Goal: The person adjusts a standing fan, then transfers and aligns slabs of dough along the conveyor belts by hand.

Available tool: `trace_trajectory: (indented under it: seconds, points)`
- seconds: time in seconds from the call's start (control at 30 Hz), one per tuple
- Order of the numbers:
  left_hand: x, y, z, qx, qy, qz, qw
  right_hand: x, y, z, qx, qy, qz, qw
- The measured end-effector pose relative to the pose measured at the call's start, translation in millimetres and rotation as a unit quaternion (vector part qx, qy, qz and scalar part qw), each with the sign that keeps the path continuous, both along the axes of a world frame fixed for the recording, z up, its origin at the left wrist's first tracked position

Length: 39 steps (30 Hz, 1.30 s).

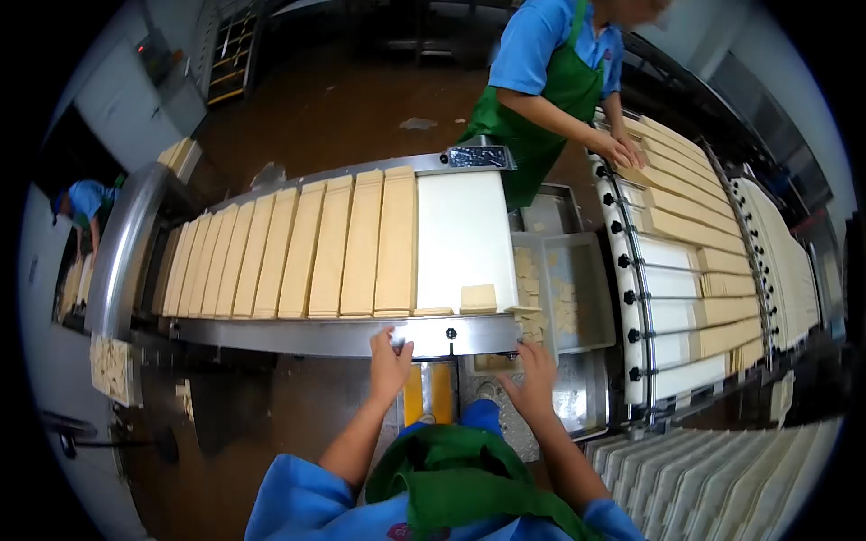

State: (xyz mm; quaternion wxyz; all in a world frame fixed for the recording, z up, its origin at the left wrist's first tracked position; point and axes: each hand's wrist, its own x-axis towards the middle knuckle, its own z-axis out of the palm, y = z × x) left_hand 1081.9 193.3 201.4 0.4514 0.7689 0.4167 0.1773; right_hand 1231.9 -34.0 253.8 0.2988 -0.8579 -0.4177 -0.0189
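Note:
My left hand (390, 362) is at the near metal rail (298, 336) of a conveyor, fingers apart and nothing seen in them. To its right, my right hand (534, 379) is by the rail's right end, fingers spread and holding nothing. Beyond the rail, long stacks of pale beige sheets (361, 243) lie side by side on the white belt (460, 234). One small piece of sheet (478, 298) is on the belt near its right end, with thin strips along the near edge.
Bins with sheet scraps (564, 298) stand right of the belt. A co-worker in a green apron (568, 81) touches strips on a second conveyor (663, 270). Stacked pale trays (713, 478) are at lower right. Another person (88, 200) is far left.

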Motion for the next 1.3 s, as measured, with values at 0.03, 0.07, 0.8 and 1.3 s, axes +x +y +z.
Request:
trace_trajectory:
  seconds: [0.03,0.07,0.8,1.3]
  points:
    - [9,2,1,-0.007,0.000,0.041,0.999,20,20,3,0.003,0.006,0.039,0.999]
    - [15,3,-5,-0.008,0.006,0.059,0.998,36,39,0,0.002,0.012,0.057,0.998]
    - [101,38,24,0.037,0.096,0.187,0.977,178,386,-26,-0.171,0.047,0.097,0.979]
    - [105,45,9,-0.061,0.118,-0.016,0.991,268,368,-47,-0.252,0.169,-0.060,0.951]
